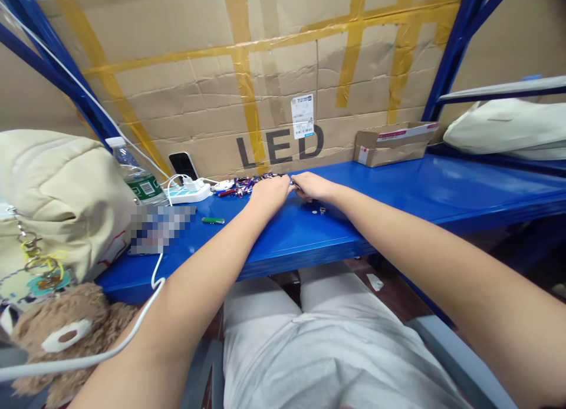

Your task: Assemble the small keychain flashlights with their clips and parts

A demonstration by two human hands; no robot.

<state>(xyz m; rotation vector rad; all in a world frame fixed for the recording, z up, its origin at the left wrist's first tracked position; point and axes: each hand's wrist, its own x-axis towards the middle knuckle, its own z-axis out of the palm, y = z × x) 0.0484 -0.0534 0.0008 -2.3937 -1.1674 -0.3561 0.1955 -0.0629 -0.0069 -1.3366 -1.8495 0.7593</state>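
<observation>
My left hand (273, 190) and my right hand (313, 186) meet over the blue tabletop, fingers closed. Between their fingertips is something small and shiny, mostly hidden, whose kind I cannot make out. Just behind and left of my left hand lies a pile of small slim metallic pieces (244, 187) in red, blue and purple. A single green slim piece with metallic ends (213, 220) lies apart, nearer the front left. Below my right hand sit a tiny metallic part (322, 210) and a small white disc (314, 212).
A white power strip (191, 192) with cables, a phone (183, 164) and a plastic bottle (144, 182) stand at left, beside a cream bag (66, 191) and a plush toy (71, 326). Behind rises a large cardboard sheet (198, 108). An open carton (391, 148) stands back right.
</observation>
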